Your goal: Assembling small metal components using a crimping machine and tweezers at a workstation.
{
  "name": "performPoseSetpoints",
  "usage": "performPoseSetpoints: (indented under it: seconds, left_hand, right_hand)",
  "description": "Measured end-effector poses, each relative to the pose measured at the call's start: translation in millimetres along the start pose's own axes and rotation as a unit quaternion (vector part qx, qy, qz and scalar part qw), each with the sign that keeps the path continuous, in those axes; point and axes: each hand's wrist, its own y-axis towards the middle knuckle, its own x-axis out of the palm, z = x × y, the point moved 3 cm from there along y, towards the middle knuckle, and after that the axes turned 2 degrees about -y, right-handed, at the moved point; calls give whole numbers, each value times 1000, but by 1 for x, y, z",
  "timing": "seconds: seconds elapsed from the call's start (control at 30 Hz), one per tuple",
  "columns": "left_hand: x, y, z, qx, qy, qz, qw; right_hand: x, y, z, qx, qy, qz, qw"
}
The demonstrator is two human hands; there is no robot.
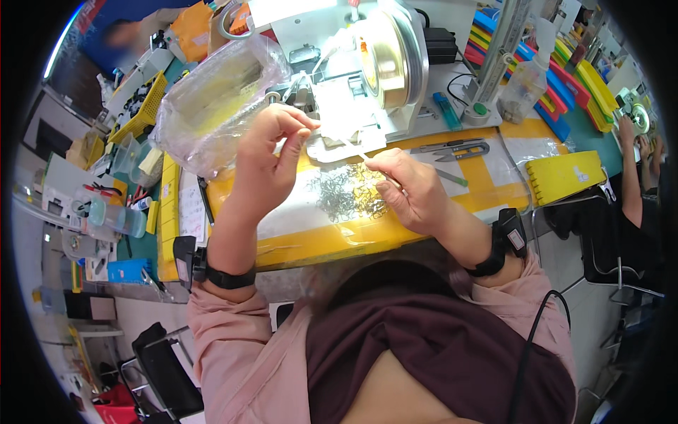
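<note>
My left hand is raised at the front of a bench machine, thumb and forefinger pinched together near its brightly lit work area. Whatever lies between those fingertips is too small to make out. In my right hand is a slim, pale, stick-like tool, its tip pointing up and left toward the machine; its exact kind is unclear. Below and between both hands, a pile of small thin metal pieces is spread over white paper on the yellow-covered bench. A large gold-coloured spool is mounted on the machine.
A plastic-wrapped tray stands left of the machine. To the right lie thread snips, a green-ended tool and a teal box. A yellow bin sits at the bench's right end. Another person's arm shows far right.
</note>
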Motion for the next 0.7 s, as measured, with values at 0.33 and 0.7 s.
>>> performPoseSetpoints:
  seconds: [0.33, 0.7]
  left_hand:
    - [0, -1, 0, 11, 25, -4, 1000]
    - [-51, 33, -5, -3, -54, 220, 974]
  right_hand:
    - [1, -2, -2, -25, 21, -12, 999]
    - [-3, 3, -5, 32, 39, -99, 994]
